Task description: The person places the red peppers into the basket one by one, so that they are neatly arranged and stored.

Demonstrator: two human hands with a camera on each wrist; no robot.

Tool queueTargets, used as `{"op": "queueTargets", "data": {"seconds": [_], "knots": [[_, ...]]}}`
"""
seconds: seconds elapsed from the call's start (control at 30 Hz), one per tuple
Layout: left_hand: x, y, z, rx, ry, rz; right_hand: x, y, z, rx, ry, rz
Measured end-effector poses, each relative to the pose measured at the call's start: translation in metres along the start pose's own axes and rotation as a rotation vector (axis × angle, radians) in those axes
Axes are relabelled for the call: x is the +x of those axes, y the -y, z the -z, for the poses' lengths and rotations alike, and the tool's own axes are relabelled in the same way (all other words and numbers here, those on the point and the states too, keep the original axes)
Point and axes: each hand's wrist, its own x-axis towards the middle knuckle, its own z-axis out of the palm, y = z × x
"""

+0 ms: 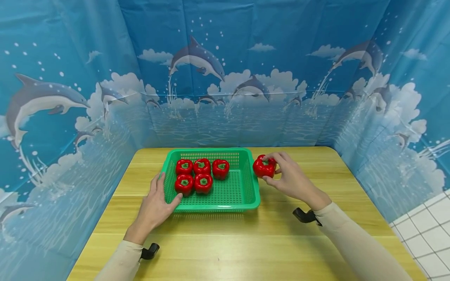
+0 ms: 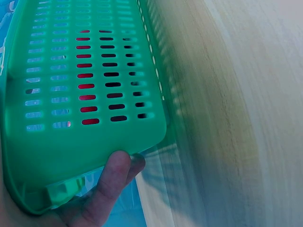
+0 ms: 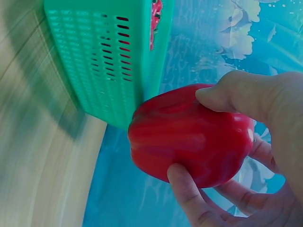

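Observation:
My right hand (image 1: 290, 177) holds a glossy red bell pepper (image 1: 263, 167) just off the right rim of a green plastic basket (image 1: 225, 207). In the right wrist view, the thumb and fingertips grip that pepper (image 3: 189, 137) from both sides, and it overlaps the basket's outer wall (image 3: 102, 61). At the other end, my left hand (image 1: 156, 205) grips the basket's left side, thumb over the rim near the front corner. Fingers (image 2: 113, 177) reach along the slotted outer wall (image 2: 118, 142) in the left wrist view. Several red peppers (image 1: 203, 183) stand stem-up inside, grouped to the left.
The basket stands on a yellow wooden table (image 1: 218, 249) near its back edge. Behind and at both sides hangs a blue curtain (image 1: 225, 117) printed with dolphins. White tiles (image 1: 429, 230) show at the lower right. A black wrist mount (image 1: 304, 215) sticks out from the right sleeve.

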Motion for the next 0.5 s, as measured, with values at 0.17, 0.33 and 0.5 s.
{"op": "queueTargets", "data": {"seconds": [0.17, 0.33, 0.5], "knots": [[-0.001, 0.001, 0.000, -0.003, -0.001, 0.004, 0.006, 0.007, -0.001, -0.010, 0.004, 0.022], [-0.002, 0.001, 0.000, -0.002, 0.002, 0.008, 0.012, 0.014, -0.006, 0.015, 0.028, 0.034], [-0.001, 0.000, 0.000, -0.002, 0.000, 0.008, 0.018, 0.021, -0.010, 0.049, 0.054, 0.039]]}}
